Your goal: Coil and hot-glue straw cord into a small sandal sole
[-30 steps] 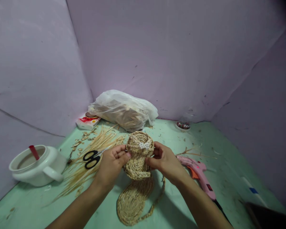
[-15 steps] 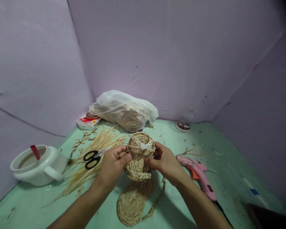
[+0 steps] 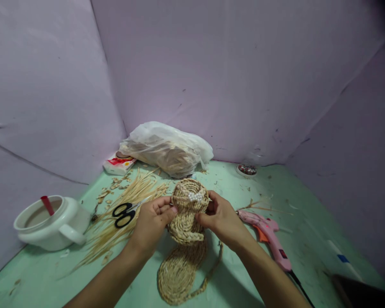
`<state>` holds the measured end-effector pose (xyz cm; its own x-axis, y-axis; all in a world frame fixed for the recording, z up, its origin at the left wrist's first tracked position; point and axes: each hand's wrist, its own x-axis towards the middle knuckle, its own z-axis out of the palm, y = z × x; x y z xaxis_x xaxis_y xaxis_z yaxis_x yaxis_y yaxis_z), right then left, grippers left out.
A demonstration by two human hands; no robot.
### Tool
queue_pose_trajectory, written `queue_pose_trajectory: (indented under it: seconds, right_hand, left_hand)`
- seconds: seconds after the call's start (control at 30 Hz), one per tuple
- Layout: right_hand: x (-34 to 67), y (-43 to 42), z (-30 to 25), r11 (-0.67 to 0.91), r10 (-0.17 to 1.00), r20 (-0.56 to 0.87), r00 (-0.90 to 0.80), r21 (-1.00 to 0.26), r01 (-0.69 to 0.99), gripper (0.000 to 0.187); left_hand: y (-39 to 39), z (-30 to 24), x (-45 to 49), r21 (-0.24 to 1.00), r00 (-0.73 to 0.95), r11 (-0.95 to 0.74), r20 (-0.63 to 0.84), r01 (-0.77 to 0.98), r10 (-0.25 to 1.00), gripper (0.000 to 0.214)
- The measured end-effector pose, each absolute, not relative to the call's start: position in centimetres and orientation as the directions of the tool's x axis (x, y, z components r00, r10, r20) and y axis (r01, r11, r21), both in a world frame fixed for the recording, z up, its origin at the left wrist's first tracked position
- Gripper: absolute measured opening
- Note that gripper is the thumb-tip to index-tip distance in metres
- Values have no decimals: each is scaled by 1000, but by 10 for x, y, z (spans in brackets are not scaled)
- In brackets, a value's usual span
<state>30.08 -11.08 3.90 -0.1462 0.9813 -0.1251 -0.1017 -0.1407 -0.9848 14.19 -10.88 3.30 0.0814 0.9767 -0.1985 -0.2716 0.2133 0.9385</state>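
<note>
Between my two hands is a small woven straw slipper, with a strap and a cluster of white pearl beads at its far end. My left hand pinches its left edge, thumb on top. On the opposite edge my right hand grips it the same way, fingers partly hidden behind. Below it on the table lies a coiled woven sole, its upper part covered by the slipper. A loose braided straw cord trails from that sole on the right.
Black-handled scissors rest on loose straw strands at left. Beyond them stands a white pot holding a red stick. A pink glue gun lies right of my right hand. A plastic bag and a bead container sit along the back wall.
Almost nothing differs. Both hands keep the same hold on the slipper, which has tilted or shifted very slightly.
</note>
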Motion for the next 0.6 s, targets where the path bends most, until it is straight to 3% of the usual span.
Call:
queue_pose_trajectory:
  seconds: [0.6]
  right_hand:
    - [303, -111, 39, -147, 980, -136, -146, -987, -72, 43]
  left_hand:
    - [-109, 31, 142, 933, 86, 210, -193, -293, 977, 31]
